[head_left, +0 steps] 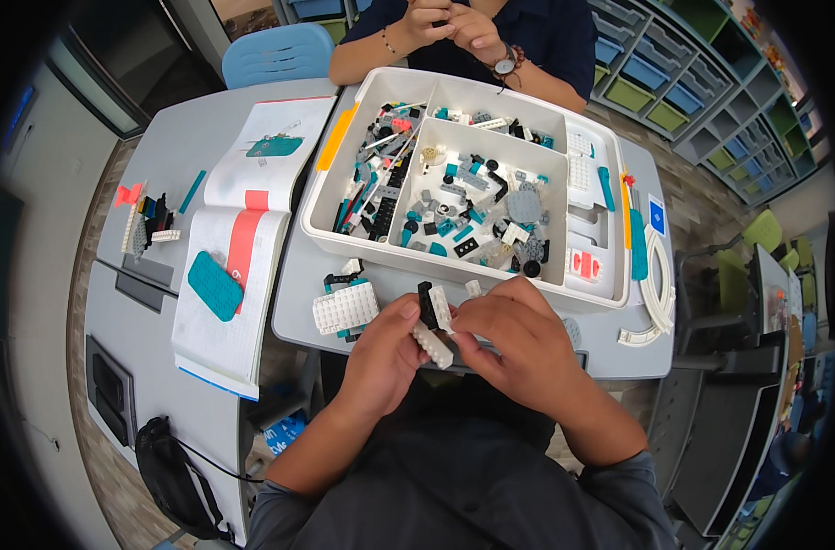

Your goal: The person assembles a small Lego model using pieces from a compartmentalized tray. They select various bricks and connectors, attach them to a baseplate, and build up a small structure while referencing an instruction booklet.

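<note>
My left hand is closed on a small assembly of building bricks, its thumb and fingers around the lower end. In it I see a black brick standing up and a white studded brick pointing down and to the right. My right hand pinches at a white brick against the black one; its fingertips touch the assembly. A small white piece shows just above the right fingers. Left of my left hand, a white studded plate lies on the table with black and teal parts under it.
Just ahead stands a white divided tray of loose bricks. An open booklet lies left, a teal plate on it. Further left are a brick model and a black bag. White curved tracks lie right. Another person's hands are beyond the tray.
</note>
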A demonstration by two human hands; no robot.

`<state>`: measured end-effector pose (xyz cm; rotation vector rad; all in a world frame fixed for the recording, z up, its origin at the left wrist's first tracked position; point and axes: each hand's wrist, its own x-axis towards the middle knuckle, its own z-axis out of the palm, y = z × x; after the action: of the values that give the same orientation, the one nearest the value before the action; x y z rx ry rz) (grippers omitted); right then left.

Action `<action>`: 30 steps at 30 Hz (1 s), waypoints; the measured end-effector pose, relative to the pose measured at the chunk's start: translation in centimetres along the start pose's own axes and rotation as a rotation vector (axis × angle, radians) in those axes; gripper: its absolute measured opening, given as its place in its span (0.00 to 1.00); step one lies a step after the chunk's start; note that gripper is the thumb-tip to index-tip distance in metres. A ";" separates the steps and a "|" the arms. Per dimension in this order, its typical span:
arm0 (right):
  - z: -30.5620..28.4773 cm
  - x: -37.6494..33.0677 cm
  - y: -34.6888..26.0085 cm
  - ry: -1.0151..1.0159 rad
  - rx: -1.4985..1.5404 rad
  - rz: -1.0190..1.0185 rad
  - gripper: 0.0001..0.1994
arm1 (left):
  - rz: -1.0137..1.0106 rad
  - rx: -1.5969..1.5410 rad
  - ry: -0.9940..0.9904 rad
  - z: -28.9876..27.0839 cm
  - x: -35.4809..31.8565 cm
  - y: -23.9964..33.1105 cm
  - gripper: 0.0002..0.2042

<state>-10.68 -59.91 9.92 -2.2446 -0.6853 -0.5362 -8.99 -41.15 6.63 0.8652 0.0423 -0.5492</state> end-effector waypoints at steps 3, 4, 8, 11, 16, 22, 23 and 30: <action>0.4 -0.4 0.2 -0.006 0.045 -0.003 0.14 | 0.054 0.031 -0.027 -0.9 -0.4 -0.6 0.12; 0.7 -0.6 0.2 -0.004 0.055 0.001 0.14 | 0.078 0.028 -0.066 -1.4 -0.5 -0.8 0.11; 0.8 -1.7 0.5 0.050 0.112 0.062 0.14 | 0.004 -0.013 -0.102 -0.7 -0.4 -0.3 0.08; 1.9 -2.0 1.0 0.094 0.170 0.086 0.13 | 0.054 0.107 -0.062 -1.4 -0.6 -0.6 0.10; 1.5 -2.2 0.6 0.111 0.124 0.178 0.16 | 0.051 0.207 -0.079 -1.4 -0.6 -0.6 0.13; 0.9 -2.4 0.5 0.180 0.575 0.393 0.21 | 0.218 0.572 -0.028 -0.2 -1.1 0.5 0.14; 0.8 -2.5 0.2 0.206 0.779 0.470 0.22 | 0.268 0.671 -0.009 -0.3 -1.2 0.6 0.14; -0.4 0.4 0.7 0.103 1.205 0.776 0.17 | 0.455 0.977 -0.055 0.2 -1.6 1.6 0.12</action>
<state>-9.97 -60.51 10.07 -1.1468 0.0246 0.1625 -9.65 -39.75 8.27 1.7484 -0.5008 -0.1315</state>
